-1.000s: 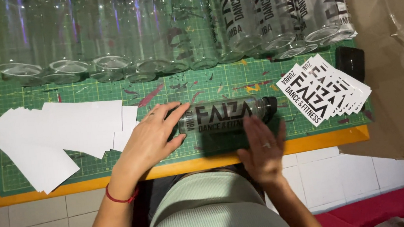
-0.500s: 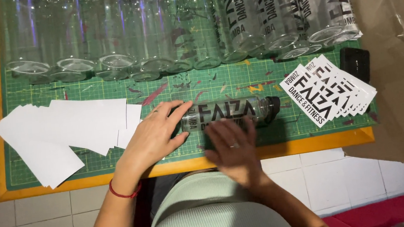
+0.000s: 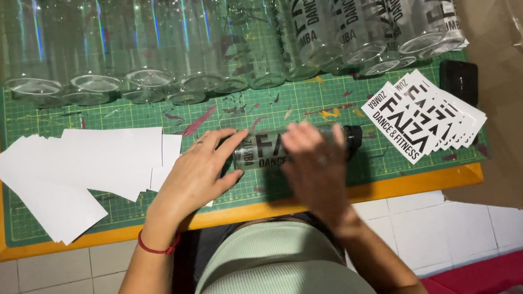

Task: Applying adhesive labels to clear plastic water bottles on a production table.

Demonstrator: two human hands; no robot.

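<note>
A clear bottle (image 3: 260, 151) with a dark printed sticker and a black cap (image 3: 353, 138) lies on its side on the green cutting mat (image 3: 114, 119). My left hand (image 3: 197, 171) holds the bottle's left end against the mat. My right hand (image 3: 314, 161) lies flat over the bottle's middle and right part, pressing on the sticker; it is blurred with motion. Part of the sticker is hidden under that hand.
A row of clear bottles (image 3: 214, 37) stands along the mat's far edge, those at the right bearing stickers. White backing sheets (image 3: 80, 169) lie at the left, a fanned stack of black-and-white stickers (image 3: 420, 117) at the right, a black object (image 3: 458, 79) beyond. A cardboard box (image 3: 514, 81) stands at right.
My right hand has slid left along the bottle and up onto its sticker. My left hand has stayed at the bottle's left end.
</note>
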